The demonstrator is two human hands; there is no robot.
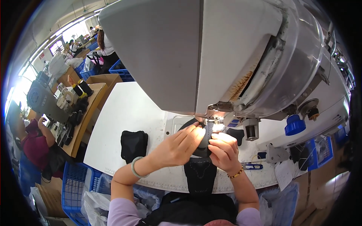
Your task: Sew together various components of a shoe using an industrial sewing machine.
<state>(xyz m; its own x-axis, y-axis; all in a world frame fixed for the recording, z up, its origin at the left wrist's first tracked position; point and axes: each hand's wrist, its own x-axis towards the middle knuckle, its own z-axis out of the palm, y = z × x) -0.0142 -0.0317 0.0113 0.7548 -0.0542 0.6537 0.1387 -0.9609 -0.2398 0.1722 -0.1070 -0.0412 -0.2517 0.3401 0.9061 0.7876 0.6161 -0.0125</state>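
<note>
Under the lit needle area of a large sewing machine [211, 109] lies a black fabric piece [201, 151] with a grey, ribbed strip along it. My left hand [181, 145] presses on its left side, fingers together and tips close to the presser foot. On the other side my right hand [225, 151] pinches the piece's right edge between thumb and bent fingers. A black shaped panel [200, 177] hangs over the table's front edge just below my hands. To the left sits a stack of black pieces [134, 146]; another black piece [235, 135] lies behind my right hand.
On the white table [113, 113], blue-handled thread snips [252, 166] lie right of my right wrist. A paper sheet [284, 175] hangs at the right edge. A blue crate [77, 188] stands lower left. Co-worker [36, 147] sits at the left beside another machine [44, 96].
</note>
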